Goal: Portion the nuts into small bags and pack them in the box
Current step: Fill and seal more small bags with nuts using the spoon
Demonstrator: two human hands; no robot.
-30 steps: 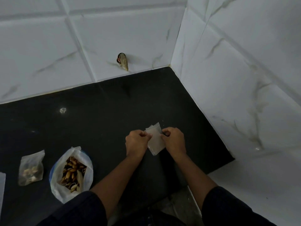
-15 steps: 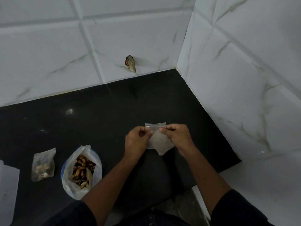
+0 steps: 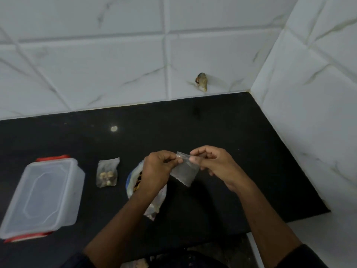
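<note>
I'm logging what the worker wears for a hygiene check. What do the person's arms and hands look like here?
Both forearms are bare. The left hand and right hand show no gloves, rings or watch. Dark sleeves are pushed up near the elbows.

Kitchen: black counter (image 3: pixel 193 120), white tiled walls (image 3: pixel 116 64).

Your left hand (image 3: pixel 158 167) and right hand (image 3: pixel 212 165) pinch the top edge of an empty small clear bag (image 3: pixel 184 172), held above the black bench (image 3: pixel 231 132). Under your left wrist sits the open nut bag (image 3: pixel 133 182). Left of it lie a filled small bag (image 3: pixel 107 173) and a lidded plastic box (image 3: pixel 44 196).
</note>
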